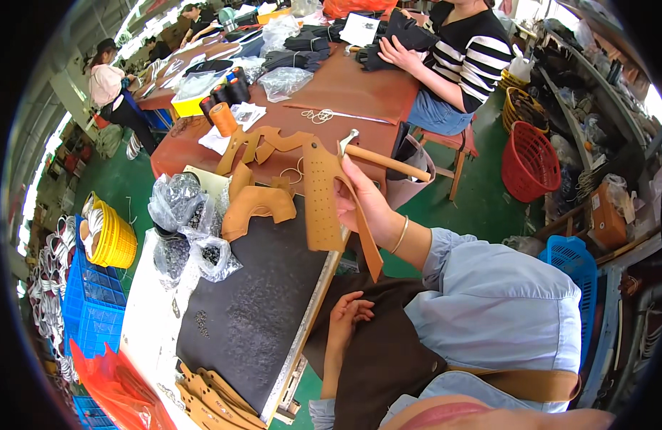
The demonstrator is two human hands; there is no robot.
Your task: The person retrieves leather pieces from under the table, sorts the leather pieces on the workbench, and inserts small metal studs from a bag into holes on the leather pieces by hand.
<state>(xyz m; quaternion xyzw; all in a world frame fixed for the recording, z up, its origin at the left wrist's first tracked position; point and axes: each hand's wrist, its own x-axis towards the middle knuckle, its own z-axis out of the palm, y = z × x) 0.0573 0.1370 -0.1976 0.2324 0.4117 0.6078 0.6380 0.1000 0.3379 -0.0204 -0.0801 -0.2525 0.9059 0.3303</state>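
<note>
My right hand (368,204), with a bracelet at its wrist, grips a tan leather piece (321,193) above the bench edge. The piece has rows of small punched holes, and a long strip of it hangs beside my fingers. Low in front of my dark apron (381,351), my left hand (349,311) has loosely bent fingers with nothing visible in them. Just beyond my right hand is a hammer (388,163) with a wooden handle. More tan leather pieces (258,206) are heaped at the far end of the dark bench mat (263,315).
Clear bags of small dark parts (210,256) stand left of the mat, and small studs (202,322) lie on it. Stacked leather pieces (212,401) sit at the near end. Across the red table (288,129), a person (460,64) handles dark goods. A red basket (530,161) stands right.
</note>
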